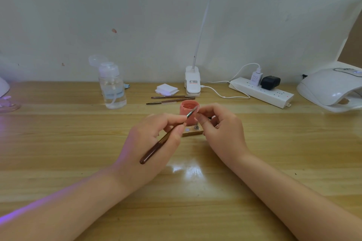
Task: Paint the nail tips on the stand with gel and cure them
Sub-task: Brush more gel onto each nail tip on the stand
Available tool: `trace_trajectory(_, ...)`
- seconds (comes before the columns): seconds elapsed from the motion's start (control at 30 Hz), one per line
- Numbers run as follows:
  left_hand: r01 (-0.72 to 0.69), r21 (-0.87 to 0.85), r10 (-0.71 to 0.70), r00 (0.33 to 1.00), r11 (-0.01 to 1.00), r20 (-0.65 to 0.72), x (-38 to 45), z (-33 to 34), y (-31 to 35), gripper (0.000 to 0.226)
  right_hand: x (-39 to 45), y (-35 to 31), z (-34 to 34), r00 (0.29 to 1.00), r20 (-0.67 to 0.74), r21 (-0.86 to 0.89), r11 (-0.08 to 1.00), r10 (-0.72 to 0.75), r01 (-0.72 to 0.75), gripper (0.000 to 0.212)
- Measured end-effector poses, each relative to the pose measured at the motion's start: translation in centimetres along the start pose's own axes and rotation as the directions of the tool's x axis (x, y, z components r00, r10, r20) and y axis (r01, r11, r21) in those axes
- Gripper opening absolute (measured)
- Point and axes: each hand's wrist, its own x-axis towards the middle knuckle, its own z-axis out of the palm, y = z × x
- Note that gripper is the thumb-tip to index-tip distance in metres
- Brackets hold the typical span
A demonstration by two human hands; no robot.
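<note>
My left hand [154, 139] pinches a brown-handled gel brush [166, 137], its bristle end pointing up-right toward my right hand. My right hand [217, 125] has its fingers curled together at the brush tip, pinching something small that I cannot make out. Behind both hands stands an open pink gel pot [189, 110]. Under my hands lies the small wooden nail-tip stand [193, 132] with a metal post and a round silver spot showing; the rest of it is hidden. The white curing lamp [331, 89] sits at the far right of the table.
Two spare brushes [170, 100] lie behind the pot. Further back are white wipe pads [166, 89], a clear pump bottle [112, 86], a clip desk lamp [193, 82], and a power strip [262, 92] with plugs and a white cable. Purple light glows at the left edge.
</note>
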Motion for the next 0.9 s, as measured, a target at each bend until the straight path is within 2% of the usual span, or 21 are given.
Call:
trace_trajectory(0.17,0.018,-0.061,-0.020,0.999,0.998,-0.040,-0.2,-0.4,-0.2,0.017,0.1,0.1,0.0,0.998,-0.037,0.053,0.998,0.042,-0.040,0.003)
trace_trajectory(0.23,0.069,-0.113,-0.077,0.994,0.991,-0.074,-0.1,-0.5,-0.4,0.014,0.2,-0.1,0.0,0.997,-0.038,0.092,0.993,0.071,-0.067,0.004)
trace_trajectory(0.33,0.184,-0.216,-0.214,0.969,0.959,-0.121,0.2,-0.3,-1.0,0.014,0.3,-0.5,0.2,0.998,0.032,0.111,0.992,0.061,-0.064,0.012)
trace_trajectory(0.4,0.239,-0.272,-0.287,0.945,0.932,-0.155,0.4,-0.3,-1.5,0.014,0.4,-0.5,0.3,0.995,0.092,0.039,0.998,0.041,-0.045,0.010)
trace_trajectory(0.53,0.288,-0.315,-0.352,0.920,0.904,-0.170,0.7,0.0,-2.0,0.014,0.4,0.2,0.7,0.989,0.150,-0.221,0.975,0.017,0.017,0.006)
trace_trajectory(0.7,0.300,-0.315,-0.360,0.920,0.900,-0.153,0.8,0.2,-2.1,0.015,0.6,0.5,0.9,0.975,0.217,-0.357,0.934,0.052,0.030,0.012)
trace_trajectory(0.9,0.294,-0.288,-0.346,0.927,0.911,-0.147,0.7,0.0,-2.4,0.013,-0.3,-0.8,0.4,0.965,0.258,-0.454,0.877,-0.038,0.156,0.023)
